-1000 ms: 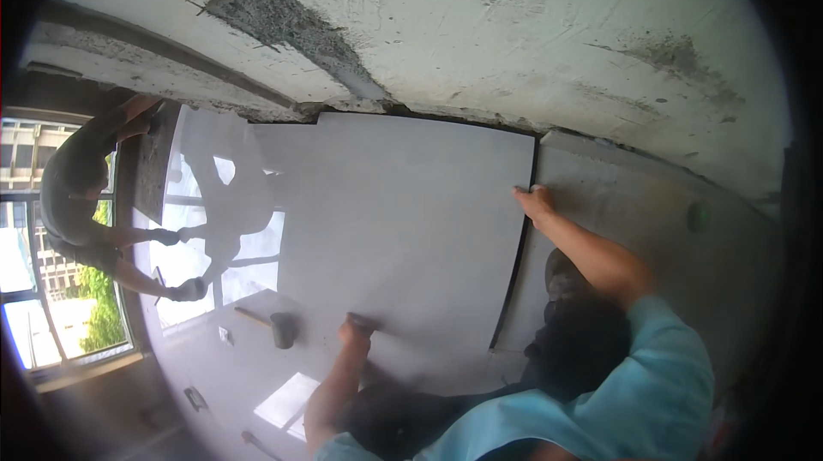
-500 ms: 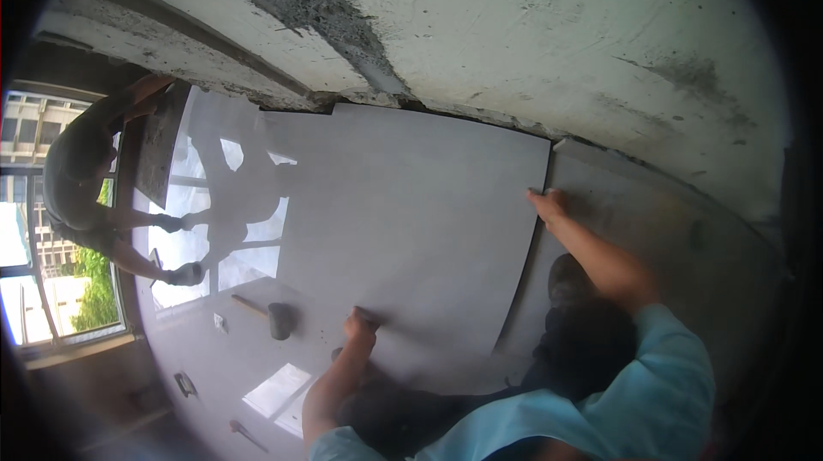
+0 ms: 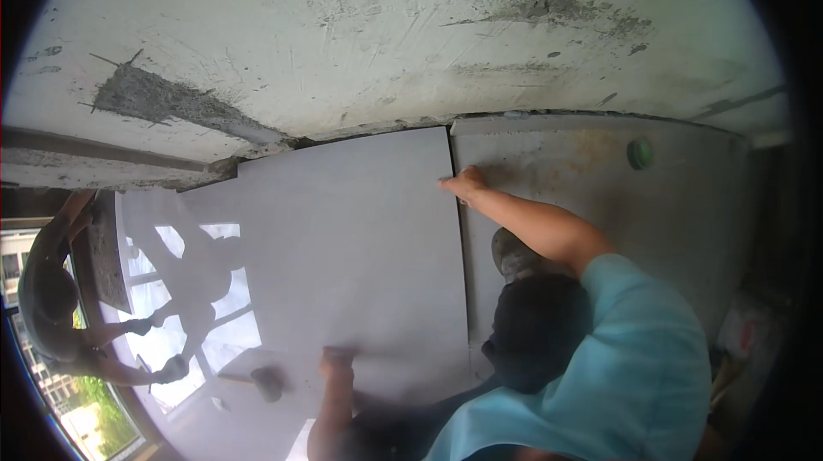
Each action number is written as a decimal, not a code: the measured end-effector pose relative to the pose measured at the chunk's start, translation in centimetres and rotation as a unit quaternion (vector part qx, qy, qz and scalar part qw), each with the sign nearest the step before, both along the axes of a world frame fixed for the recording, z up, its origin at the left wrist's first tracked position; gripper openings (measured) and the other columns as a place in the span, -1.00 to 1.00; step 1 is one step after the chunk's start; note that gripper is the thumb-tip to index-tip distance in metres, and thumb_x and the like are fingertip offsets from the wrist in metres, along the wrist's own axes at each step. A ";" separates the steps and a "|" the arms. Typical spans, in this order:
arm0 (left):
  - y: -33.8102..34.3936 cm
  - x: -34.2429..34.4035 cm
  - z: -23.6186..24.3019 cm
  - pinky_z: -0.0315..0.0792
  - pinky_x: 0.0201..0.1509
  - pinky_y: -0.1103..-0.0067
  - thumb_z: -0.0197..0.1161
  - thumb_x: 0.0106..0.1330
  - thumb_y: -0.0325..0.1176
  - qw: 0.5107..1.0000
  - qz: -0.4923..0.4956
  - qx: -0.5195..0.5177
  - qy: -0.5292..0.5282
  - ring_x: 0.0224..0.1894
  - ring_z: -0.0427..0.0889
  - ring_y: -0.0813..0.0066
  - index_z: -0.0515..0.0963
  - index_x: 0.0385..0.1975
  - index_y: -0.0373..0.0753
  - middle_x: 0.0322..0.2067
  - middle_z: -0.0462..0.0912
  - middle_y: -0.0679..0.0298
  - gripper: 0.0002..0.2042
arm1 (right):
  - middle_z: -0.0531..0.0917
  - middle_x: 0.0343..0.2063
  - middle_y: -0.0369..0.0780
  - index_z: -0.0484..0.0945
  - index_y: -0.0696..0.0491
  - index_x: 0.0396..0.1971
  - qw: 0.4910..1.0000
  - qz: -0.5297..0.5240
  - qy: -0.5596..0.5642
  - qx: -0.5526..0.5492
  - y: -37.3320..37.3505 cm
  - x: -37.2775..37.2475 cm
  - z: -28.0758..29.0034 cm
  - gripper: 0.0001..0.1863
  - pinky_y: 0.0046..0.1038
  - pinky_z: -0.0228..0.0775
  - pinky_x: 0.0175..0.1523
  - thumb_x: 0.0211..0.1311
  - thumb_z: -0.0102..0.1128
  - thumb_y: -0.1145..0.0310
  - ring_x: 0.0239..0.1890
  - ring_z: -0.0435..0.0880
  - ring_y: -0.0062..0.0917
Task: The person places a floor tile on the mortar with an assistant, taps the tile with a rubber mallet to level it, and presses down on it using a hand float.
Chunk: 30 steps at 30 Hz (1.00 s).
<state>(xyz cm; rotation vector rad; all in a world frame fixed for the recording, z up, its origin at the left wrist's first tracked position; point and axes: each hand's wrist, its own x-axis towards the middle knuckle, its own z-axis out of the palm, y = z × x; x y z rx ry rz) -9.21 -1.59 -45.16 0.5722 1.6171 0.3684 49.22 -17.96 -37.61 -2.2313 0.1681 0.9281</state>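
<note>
A large light-grey tile (image 3: 356,238) lies beside another grey tile (image 3: 600,221), with a dark narrow gap between them. My right hand (image 3: 463,182) grips the upper part of the middle tile's right edge, fingers curled at the seam. My left hand (image 3: 337,358) is closed at that tile's lower edge, its fingertips blurred and shadowed. My shoe (image 3: 514,255) is on the right tile, below my right forearm. A mallet (image 3: 266,382) with a dark head lies just left of my left hand.
A co-worker (image 3: 47,298) bends at the far left by a window (image 3: 99,414), gloved hands low over the glossy floor. A rough wall (image 3: 394,41) runs along the tiles' top edge. A green round shape (image 3: 639,152) shows on the right tile; blurred clutter (image 3: 737,332) sits beyond it.
The view has swung, shifting the tiles, window and co-worker lower and leftward and showing more of the right tile. Both my hands remain at the middle tile's edges.
</note>
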 end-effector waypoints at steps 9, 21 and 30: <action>-0.5 -0.1 -0.7 0.40 0.13 0.40 0.46 0.12 -0.16 0.915 -0.316 0.060 0.245 0.05 0.53 0.19 0.28 0.19 -0.31 -0.07 0.58 0.10 -0.30 | 0.66 -0.26 -0.11 0.58 0.24 -0.15 0.990 -0.037 0.103 0.092 -2.4 2.3 -2.2 -0.62 -0.24 0.57 -0.22 0.06 0.42 0.37 -0.26 0.67 -0.29; -1.6 6.4 1.6 0.52 -0.34 0.20 0.14 0.33 -0.15 0.991 0.019 0.038 0.126 -0.38 0.61 0.08 0.49 -0.36 -0.44 -0.39 0.58 -0.03 -0.64 | 0.68 -0.31 -0.16 0.55 0.26 -0.10 0.963 0.243 0.029 0.115 -0.2 -4.8 13.1 -0.61 -0.40 0.54 -0.30 0.12 0.35 0.35 -0.34 0.70 -0.46; -2.7 4.0 0.9 0.52 -0.40 0.23 0.14 0.33 -0.18 0.970 -0.103 0.134 0.172 -0.42 0.63 0.18 0.53 -0.39 -0.51 -0.42 0.63 -0.02 -0.61 | 0.72 -0.22 -0.05 0.61 0.18 -0.11 0.673 0.729 -0.119 -0.030 9.3 -14.9 20.2 -0.53 -0.30 0.50 0.06 0.01 0.39 0.20 -0.11 0.70 -0.22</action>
